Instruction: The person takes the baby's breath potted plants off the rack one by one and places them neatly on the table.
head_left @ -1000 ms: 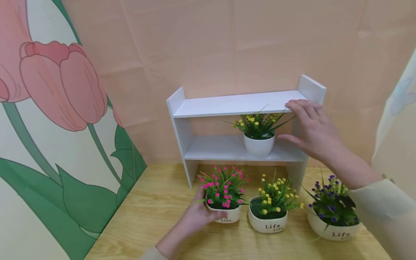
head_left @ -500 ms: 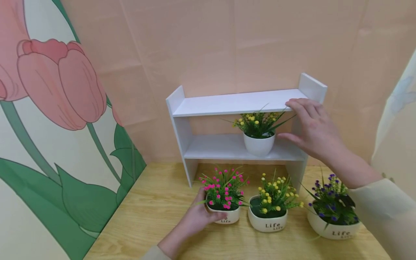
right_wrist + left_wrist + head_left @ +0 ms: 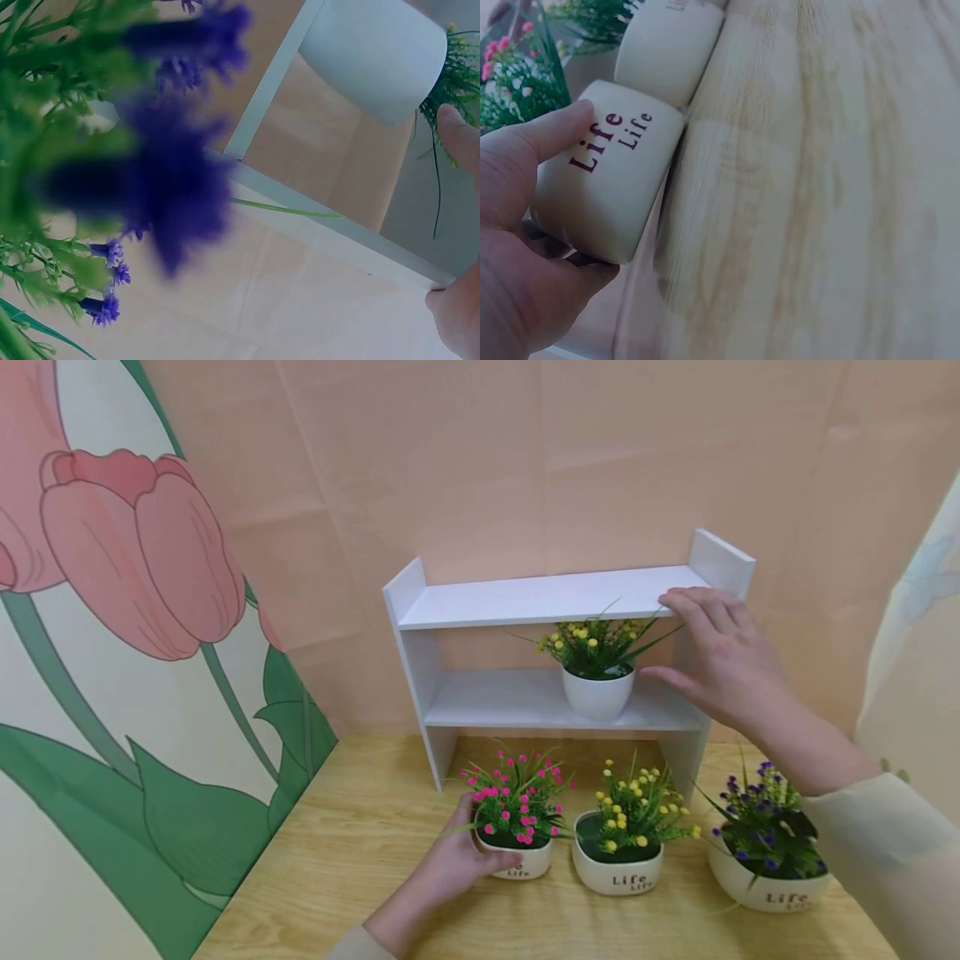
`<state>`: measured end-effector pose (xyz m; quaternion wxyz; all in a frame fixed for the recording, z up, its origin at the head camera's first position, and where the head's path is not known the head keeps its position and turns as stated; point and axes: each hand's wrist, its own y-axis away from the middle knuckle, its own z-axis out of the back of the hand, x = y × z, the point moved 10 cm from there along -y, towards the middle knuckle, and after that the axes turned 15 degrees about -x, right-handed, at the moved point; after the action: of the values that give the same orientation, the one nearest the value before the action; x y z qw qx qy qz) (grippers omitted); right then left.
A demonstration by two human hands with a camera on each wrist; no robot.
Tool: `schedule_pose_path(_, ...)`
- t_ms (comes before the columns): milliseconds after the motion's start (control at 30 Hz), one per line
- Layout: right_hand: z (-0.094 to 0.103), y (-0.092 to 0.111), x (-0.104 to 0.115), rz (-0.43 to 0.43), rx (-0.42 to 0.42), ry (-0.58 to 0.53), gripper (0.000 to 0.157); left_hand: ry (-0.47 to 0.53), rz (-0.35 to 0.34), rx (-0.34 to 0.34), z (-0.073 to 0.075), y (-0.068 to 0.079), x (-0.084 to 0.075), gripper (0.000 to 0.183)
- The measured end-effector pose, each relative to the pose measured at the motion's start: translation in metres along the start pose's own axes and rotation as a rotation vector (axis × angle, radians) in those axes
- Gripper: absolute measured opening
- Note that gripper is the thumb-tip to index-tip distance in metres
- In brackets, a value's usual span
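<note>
Rounded cream pink-flowered pot (image 3: 534, 862), lower centre.
Held between thumb and fingers of left hand (image 3: 459, 858); white two-tier shelf (image 3: 525, 600), mid-frame, is touched by right hand (image 3: 726, 656), fingers extended.

I saw two bare hands on my head feed, the left hand (image 3: 461, 852) and the right hand (image 3: 726, 652), each five-fingered shape narrowing to a slim wrist. A stretch of bare forearm (image 3: 817, 743) ran from the right wrist to the right sleeve (image 3: 900, 839), which was plain, pale cream and matte. Its cuff (image 3: 843, 789) looked loose, wider than the arm, with a neat edge and a soft fold behind it. The left sleeve (image 3: 358, 946) gave me only a small patch at the bottom border, its fabric equally pale and plain.
</note>
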<state>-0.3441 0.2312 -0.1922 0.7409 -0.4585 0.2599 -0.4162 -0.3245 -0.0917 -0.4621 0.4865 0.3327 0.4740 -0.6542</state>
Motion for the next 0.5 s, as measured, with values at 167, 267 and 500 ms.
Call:
schedule_pose_path(167, -0.0004, 0.0000, -0.0007, -0.006, 0.004, 0.000, 0.102, -0.015, -0.009, 0.003, 0.0002, 0.0000, 0.0014, 0.096)
schedule_pose_path(267, -0.0010, 0.0001, -0.0013, -0.009, 0.010, 0.003, 0.102, -0.041, -0.019, 0.002, 0.0010, -0.0005, 0.0026, 0.098)
schedule_pose_path(500, -0.0017, 0.0002, -0.0019, -0.012, 0.017, 0.008, 0.102, -0.090, -0.032, 0.004, 0.0018, -0.0002, 0.0036, 0.107)
